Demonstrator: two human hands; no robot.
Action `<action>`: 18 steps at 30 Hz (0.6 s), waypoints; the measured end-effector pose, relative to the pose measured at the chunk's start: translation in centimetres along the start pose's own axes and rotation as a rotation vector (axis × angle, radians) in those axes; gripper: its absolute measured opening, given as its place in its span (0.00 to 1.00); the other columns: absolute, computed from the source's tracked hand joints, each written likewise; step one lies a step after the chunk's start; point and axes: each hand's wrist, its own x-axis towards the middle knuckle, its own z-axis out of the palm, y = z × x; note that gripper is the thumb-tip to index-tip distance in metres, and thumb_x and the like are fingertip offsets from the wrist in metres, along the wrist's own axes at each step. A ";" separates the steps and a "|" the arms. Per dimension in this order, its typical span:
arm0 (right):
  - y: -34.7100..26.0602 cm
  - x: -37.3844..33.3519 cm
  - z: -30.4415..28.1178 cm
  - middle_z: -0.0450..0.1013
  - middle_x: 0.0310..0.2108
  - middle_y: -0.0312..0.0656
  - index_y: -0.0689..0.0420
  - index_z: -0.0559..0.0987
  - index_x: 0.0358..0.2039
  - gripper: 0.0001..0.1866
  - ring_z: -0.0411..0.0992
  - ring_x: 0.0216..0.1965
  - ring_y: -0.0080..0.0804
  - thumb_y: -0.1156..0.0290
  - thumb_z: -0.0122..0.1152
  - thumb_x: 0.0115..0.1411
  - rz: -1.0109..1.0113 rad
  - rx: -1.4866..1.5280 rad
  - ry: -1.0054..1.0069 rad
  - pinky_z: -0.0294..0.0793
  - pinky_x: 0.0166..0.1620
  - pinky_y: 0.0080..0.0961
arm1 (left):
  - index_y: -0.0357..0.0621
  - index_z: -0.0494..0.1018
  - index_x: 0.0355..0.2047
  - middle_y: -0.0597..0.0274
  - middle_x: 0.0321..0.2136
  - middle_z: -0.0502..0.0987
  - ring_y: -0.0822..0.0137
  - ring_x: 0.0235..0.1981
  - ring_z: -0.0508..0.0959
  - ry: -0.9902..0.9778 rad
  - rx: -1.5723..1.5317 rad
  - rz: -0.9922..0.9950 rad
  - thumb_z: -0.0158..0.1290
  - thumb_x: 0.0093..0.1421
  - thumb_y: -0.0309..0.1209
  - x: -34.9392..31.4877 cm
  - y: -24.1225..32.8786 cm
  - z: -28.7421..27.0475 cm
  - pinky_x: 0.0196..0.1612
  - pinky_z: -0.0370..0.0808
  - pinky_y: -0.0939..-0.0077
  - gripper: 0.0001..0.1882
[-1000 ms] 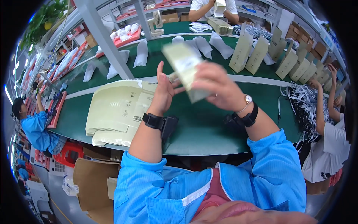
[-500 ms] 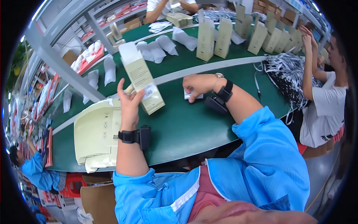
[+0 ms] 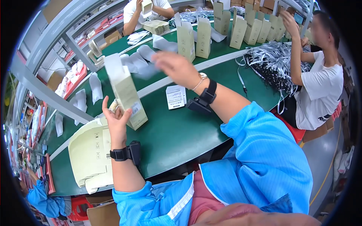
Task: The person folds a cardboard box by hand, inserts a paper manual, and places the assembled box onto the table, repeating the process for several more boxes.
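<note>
**A:** What does the bench show of work done and work left?

**B:** The green workbench (image 3: 177,132) carries, at its far edge, a row of standing pale cartons (image 3: 241,28), erected and upright. At the near left lies a stack of flat carton blanks (image 3: 88,154), not yet folded up. Judged from that, a good part of the assembly is finished and a fair pile is left. One carton is in hand.

**A:** Where is that carton?

**B:** The tall pale carton (image 3: 126,94) is held above the bench, tilted with its top leaning to the left, just above the upper corner of the blank stack. Its bottom end is by the palm.

**A:** And the left hand's pose?

**B:** The left hand (image 3: 116,116) is raised, palm up, forearm near vertical with a black wrist device on it. Its fingers are curled round the carton's lower end, thumb on the near face: a closed hold on the carton.

**A:** The right hand?

**B:** The right hand (image 3: 175,67) is stretched forward over the bench, blurred by motion, fingers spread loosely. Nothing can be seen in it. It is near the white padded sleeves (image 3: 145,52); a small printed leaflet (image 3: 175,97) lies flat below its wrist.
</note>
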 end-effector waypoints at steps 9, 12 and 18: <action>-3.2 0.1 -0.4 0.74 0.41 0.41 0.54 0.74 0.36 0.05 0.73 0.42 0.38 0.76 0.52 0.59 -0.347 -0.129 -0.327 0.59 0.60 0.44 | 0.48 0.46 0.62 0.50 0.53 0.62 0.59 0.55 0.65 -0.257 0.146 0.110 0.64 0.41 0.19 -0.5 0.6 1.5 0.60 0.60 0.66 0.51; -3.8 -0.4 -1.7 0.74 0.40 0.41 0.55 0.74 0.35 0.04 0.72 0.43 0.38 0.73 0.54 0.59 -0.206 -0.072 -0.492 0.56 0.61 0.44 | 0.47 0.47 0.62 0.51 0.52 0.62 0.59 0.55 0.65 -0.240 0.160 0.133 0.64 0.40 0.20 -1.0 0.6 3.2 0.60 0.61 0.66 0.51; -4.3 -1.1 -0.8 0.70 0.43 0.44 0.58 0.76 0.38 0.10 0.64 0.50 0.41 0.69 0.58 0.57 -0.165 0.018 -0.294 0.55 0.59 0.39 | 0.44 0.56 0.59 0.53 0.53 0.65 0.57 0.54 0.66 0.017 0.654 0.689 0.65 0.42 0.24 -0.3 -1.2 3.5 0.57 0.63 0.66 0.44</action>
